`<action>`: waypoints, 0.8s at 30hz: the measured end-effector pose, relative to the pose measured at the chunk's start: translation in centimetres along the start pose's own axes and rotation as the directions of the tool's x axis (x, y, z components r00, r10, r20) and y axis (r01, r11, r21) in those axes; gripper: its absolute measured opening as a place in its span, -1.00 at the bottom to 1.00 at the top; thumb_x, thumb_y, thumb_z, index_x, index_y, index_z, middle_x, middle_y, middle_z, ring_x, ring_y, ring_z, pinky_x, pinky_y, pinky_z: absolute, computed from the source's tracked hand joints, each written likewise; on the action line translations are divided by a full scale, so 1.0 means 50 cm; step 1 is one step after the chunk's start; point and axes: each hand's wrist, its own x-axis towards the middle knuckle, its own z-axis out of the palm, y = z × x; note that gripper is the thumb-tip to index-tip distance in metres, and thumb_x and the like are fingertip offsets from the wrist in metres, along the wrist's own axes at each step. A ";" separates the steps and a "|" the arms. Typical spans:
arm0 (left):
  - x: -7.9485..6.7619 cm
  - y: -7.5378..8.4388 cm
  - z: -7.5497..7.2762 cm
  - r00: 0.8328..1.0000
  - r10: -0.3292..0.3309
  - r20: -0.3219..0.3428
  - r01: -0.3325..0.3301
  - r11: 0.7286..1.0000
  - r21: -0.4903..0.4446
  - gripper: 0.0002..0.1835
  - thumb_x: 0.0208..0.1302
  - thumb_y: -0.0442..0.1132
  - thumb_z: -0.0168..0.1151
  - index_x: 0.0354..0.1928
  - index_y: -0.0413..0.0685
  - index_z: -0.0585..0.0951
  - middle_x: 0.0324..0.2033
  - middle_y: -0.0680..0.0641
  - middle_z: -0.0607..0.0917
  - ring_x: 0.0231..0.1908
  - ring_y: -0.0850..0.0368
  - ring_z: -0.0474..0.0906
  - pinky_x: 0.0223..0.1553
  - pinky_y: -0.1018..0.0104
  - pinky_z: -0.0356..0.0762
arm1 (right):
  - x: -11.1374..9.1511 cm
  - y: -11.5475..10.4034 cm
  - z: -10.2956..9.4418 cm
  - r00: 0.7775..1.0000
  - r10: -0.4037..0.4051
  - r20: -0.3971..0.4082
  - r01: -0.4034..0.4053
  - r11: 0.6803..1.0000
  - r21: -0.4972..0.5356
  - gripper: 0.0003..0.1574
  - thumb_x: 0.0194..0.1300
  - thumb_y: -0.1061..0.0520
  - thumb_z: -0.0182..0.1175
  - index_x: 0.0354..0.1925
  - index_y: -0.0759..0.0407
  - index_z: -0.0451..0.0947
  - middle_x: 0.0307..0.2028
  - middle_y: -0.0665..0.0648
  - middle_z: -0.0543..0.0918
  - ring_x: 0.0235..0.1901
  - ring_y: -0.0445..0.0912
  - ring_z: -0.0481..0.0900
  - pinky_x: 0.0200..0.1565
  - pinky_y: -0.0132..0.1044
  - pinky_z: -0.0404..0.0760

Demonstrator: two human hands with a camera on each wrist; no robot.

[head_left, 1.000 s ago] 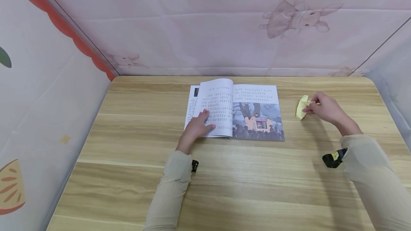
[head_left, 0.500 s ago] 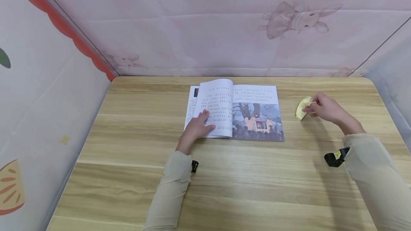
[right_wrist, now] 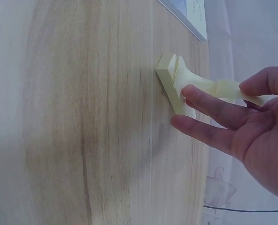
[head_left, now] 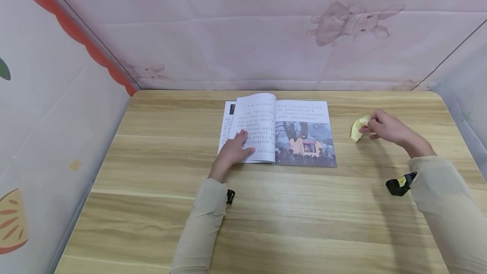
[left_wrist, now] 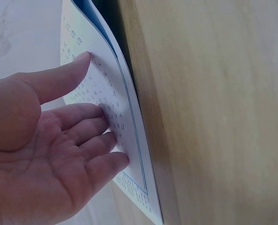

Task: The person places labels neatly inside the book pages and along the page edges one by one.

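An open book (head_left: 304, 138) with printed text and a colour picture lies on the wooden table. My left hand (head_left: 233, 150) rests on its left page, fingertips touching the paper, thumb spread apart; in the left wrist view the fingers (left_wrist: 99, 140) are loosely extended over the printed lines. To the right of the book is a pale yellow sticky note pad (right_wrist: 167, 84). My right hand (head_left: 388, 128) pinches a curled-up yellow sheet (right_wrist: 200, 83) between thumb and index finger, with the other fingers near the pad's side. The sheet bends up from the thicker pad beneath it.
The wooden table (head_left: 289, 219) meets a pink wall covering (head_left: 243, 45) with rabbit drawings along its back edge. A white panel with a red scalloped border (head_left: 72, 24) stands on the left. Small black wrist devices (head_left: 399, 184) hang below both sleeves.
The yellow sheet has bent further up and over as my right hand shifts slightly right. My left hand and the book stay where they were.
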 end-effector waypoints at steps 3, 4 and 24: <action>0.001 0.000 0.000 1.000 0.003 0.001 -0.003 1.000 0.011 -0.29 0.29 -0.05 0.07 0.38 -0.13 0.07 0.38 -0.01 -0.04 0.37 0.06 -0.16 0.33 0.14 -0.14 | -0.002 0.000 -0.001 1.000 -0.004 0.007 0.004 1.000 0.014 -0.79 0.33 0.31 -0.45 -0.28 0.46 0.10 -0.26 0.46 0.32 0.03 0.34 0.40 -0.15 0.00 0.57; 0.002 0.000 0.001 1.000 0.005 0.001 -0.005 1.000 0.016 -0.29 0.29 -0.04 0.07 0.38 -0.13 0.06 0.38 -0.02 -0.04 0.37 0.05 -0.16 0.33 0.14 -0.14 | -0.002 0.000 -0.002 1.000 -0.003 0.008 0.002 1.000 0.016 -0.79 0.33 0.31 -0.45 -0.28 0.46 0.09 -0.25 0.45 0.32 0.02 0.32 0.41 -0.15 -0.01 0.57; 0.001 -0.002 0.002 1.000 0.022 -0.001 -0.022 0.999 0.028 -0.29 0.29 -0.05 0.07 0.37 -0.16 0.07 0.38 -0.04 -0.04 0.37 0.04 -0.17 0.33 0.15 -0.14 | -0.007 0.009 -0.005 0.999 0.006 0.032 -0.010 0.994 0.112 -0.75 0.36 0.27 -0.46 -0.33 0.42 0.10 -0.12 0.53 0.34 -0.14 -0.28 0.52 -0.13 0.01 0.56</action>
